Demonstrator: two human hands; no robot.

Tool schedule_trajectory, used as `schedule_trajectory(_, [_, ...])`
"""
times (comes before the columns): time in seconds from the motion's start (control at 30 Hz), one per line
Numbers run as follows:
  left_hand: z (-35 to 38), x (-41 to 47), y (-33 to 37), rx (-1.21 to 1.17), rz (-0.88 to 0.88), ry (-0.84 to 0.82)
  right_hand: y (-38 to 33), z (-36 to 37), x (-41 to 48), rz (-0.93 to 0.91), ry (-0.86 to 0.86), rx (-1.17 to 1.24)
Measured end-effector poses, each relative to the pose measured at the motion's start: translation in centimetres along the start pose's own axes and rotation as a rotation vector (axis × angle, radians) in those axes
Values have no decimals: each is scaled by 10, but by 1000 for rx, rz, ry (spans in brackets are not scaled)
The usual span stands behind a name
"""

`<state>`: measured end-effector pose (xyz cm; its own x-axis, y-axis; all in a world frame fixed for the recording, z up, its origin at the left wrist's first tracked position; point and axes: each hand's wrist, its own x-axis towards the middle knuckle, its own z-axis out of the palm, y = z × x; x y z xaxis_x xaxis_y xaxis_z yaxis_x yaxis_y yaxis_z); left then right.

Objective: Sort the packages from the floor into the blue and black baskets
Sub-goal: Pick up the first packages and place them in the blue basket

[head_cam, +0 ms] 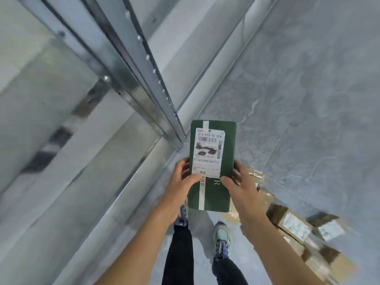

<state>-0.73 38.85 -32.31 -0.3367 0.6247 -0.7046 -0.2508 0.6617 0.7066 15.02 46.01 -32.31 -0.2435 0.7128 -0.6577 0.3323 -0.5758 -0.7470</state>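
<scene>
Green package [227, 153], white-labelled, is held upright at the view's centre. Metal racking [131, 64] fills 9 to 12 o'clock. Grey floor [308, 99] spreads from 1 to 5 o'clock. Brown cardboard packages [296, 225] lie on it at 4 o'clock of the green package. Left hand [181, 182] and right hand [240, 186] grip its lower sides, fingers [237, 168] curled round the edges, thumbs pressed on its face.

Warehouse or parcel storeroom. Bare grey concrete floor [298, 99], galvanised steel rack [131, 64] with punched uprights and pale shelves on the left. Taped cardboard boxes [294, 225] with shipping labels lie on the floor at right. The green package [226, 140] carries a barcode waybill [208, 149].
</scene>
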Motion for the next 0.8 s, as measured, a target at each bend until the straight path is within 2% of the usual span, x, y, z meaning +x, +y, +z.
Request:
schedule_trajectory(0.23, [-19, -121, 64, -153, 141, 141, -101, 4, -93, -226, -113, -160])
schedule_trajectory(0.4, [-57, -207, 74, -200, 236, 340, -138, 38, -165, -362, -235, -262])
schedule_trajectory(0.57, [-95, -285, 36, -200, 298, 583, -130, 87, -236, -465, -342, -349])
schedule_trajectory(0.8, [-138, -403, -59, -324, 320, 851, -71, 153, -345, -558, -585, -474])
